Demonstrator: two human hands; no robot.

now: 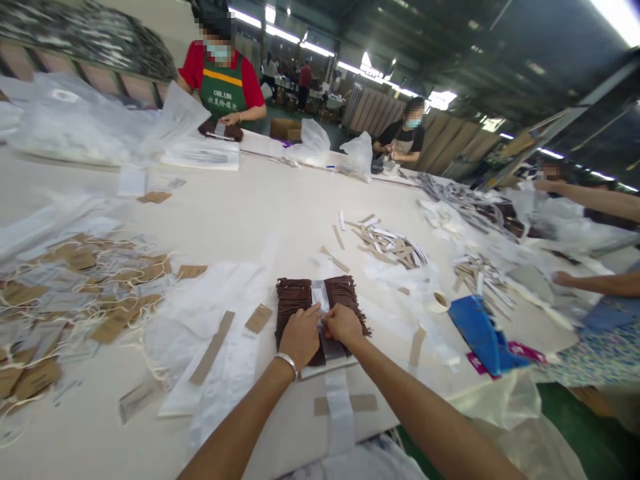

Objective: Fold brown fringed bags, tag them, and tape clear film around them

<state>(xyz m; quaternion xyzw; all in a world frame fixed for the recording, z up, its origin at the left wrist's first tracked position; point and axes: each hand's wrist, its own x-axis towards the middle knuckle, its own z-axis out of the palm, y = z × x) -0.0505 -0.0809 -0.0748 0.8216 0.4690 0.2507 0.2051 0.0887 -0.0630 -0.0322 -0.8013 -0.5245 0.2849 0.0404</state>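
A dark brown fringed bundle lies on the white table in front of me, with a pale band running down its middle. My left hand rests on the bundle's left half, fingers spread and fingertips at the band. My right hand is closed at the band, its fingers pinched on it beside the left fingertips. Below the bundle, a translucent strip lies over a grey-brown strip near the table's front edge.
Brown tags with strings spread at the left, near white sheets. Paper strips are piled beyond the bundle, and a blue packet lies right. Co-workers stand across the table; another person's arm reaches in from the right.
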